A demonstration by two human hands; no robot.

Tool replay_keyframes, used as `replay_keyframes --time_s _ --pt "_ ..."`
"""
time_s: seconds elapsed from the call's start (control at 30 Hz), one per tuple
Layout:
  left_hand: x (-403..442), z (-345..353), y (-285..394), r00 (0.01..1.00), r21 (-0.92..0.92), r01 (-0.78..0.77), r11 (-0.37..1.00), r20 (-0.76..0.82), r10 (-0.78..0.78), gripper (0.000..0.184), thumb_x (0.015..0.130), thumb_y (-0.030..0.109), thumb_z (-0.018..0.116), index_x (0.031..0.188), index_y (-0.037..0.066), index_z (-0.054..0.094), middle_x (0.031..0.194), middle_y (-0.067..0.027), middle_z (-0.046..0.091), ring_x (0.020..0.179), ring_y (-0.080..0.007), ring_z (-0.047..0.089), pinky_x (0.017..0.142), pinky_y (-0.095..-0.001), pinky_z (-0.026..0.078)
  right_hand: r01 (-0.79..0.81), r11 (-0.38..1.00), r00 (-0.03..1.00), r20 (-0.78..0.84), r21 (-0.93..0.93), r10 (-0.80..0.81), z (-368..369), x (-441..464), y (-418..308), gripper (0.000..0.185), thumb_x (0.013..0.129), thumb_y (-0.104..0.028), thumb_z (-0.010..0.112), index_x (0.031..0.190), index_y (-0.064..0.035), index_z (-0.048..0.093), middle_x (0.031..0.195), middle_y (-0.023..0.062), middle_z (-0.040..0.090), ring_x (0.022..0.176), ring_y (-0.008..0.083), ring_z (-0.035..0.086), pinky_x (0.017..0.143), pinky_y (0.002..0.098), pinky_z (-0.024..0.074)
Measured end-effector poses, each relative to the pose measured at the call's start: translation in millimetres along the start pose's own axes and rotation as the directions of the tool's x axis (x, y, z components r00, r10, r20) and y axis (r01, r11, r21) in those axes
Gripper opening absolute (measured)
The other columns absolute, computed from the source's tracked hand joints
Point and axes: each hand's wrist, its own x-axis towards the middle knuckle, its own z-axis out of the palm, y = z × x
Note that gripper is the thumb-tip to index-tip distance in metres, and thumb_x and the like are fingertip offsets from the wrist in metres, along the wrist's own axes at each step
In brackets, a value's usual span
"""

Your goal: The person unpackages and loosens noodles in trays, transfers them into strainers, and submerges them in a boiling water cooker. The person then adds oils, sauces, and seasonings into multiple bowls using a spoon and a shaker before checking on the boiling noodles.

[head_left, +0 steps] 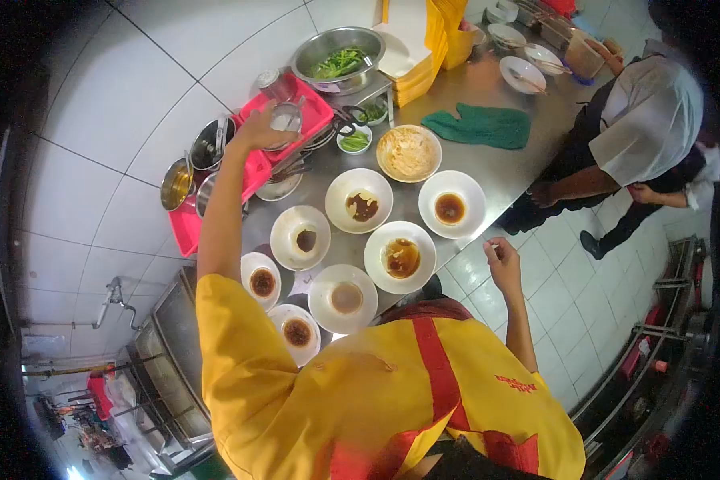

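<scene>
My left hand (256,130) reaches to the upper left, its fingers round a clear glass container (286,118) over a pink tray (310,112). My right hand (502,262) is off the table's near edge with its fingers curled together; a small whitish spot shows at the fingertips, too small to name. Between the hands stand several white bowls with dark sauce, such as one bowl (471,196) and another bowl (416,277). Behind them is a bowl with a creamy orange mixture (409,154).
A steel basin of greens (338,62), black-handled scissors (347,122), a green cloth (480,126) and yellow-edged boxes (416,48) lie farther back. Metal pots (178,184) stand at the left. A person in a white top (652,116) stands at the right, with another person partly visible behind.
</scene>
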Motion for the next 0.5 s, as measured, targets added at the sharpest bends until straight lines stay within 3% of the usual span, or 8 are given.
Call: replay_keyframes --time_s 0.1,0.17,0.3,0.4,0.5 --pt "13.0 7.0 -9.7 0.999 -0.145 0.032 0.989 -0.013 -0.034 0.125 0.048 0.07 0.074 0.143 0.003 0.028 0.135 -0.0296 0.04 0.129 -0.0459 0.035 0.107 -0.0454 0.031 -0.008 1.0 1.0 0.023 -0.024 0.009 4.0 -1.7 6.1 0.016 0.086 -0.02 0.064 0.088 -0.0038 0.061 0.053 -0.0023 0.043 0.049 0.0057 0.036 0.046 0.0253 0.0299" --pt "18.1 10.2 -9.9 0.996 -0.003 0.073 0.997 -0.055 -0.073 0.121 0.049 0.07 0.074 0.14 0.002 0.033 0.134 -0.0302 0.041 0.128 -0.045 0.037 0.106 -0.046 0.033 -0.003 1.0 0.999 0.047 -0.016 0.004 8.8 -4.4 2.9 0.017 0.086 -0.021 0.064 0.088 -0.0038 0.062 0.053 -0.0016 0.044 0.049 0.0059 0.037 0.046 0.0256 0.0307" --pt "18.2 8.4 -3.5 0.997 0.054 0.014 0.998 -0.08 -0.01 0.119 0.048 0.068 0.074 0.138 -0.001 0.036 0.133 -0.031 0.042 0.125 -0.0456 0.04 0.102 -0.048 0.037 -0.004 0.999 0.997 0.077 -0.038 0.007 13.2 -7.8 -15.4 0.017 0.086 -0.02 0.064 0.088 -0.0034 0.062 0.054 -0.0008 0.046 0.049 0.006 0.039 0.047 0.0257 0.0322" --pt "24.7 -14.6 8.7 0.996 0.049 0.082 0.995 -0.034 -0.081 0.114 0.05 0.066 0.074 0.136 0.001 0.038 0.131 -0.0316 0.043 0.122 -0.0443 0.044 0.097 -0.0492 0.041 0.035 0.998 0.997 0.072 -0.055 -0.031 17.5 -6.8 -24.6 0.016 0.085 -0.019 0.064 0.088 -0.0031 0.062 0.054 -0.0001 0.048 0.05 0.0065 0.041 0.047 0.0261 0.0342" --pt "0.1 -43.0 31.0 0.985 0.139 0.128 0.982 -0.136 -0.109 0.108 0.051 0.06 0.075 0.137 0.005 0.039 0.127 -0.0293 0.046 0.117 -0.0419 0.048 0.094 -0.0497 0.043 0.067 0.993 0.994 0.095 -0.101 -0.058 20.9 -7.2 -40.3 0.016 0.085 -0.018 0.064 0.089 -0.0026 0.061 0.055 0.0003 0.05 0.05 0.0074 0.043 0.048 0.0262 0.0359"
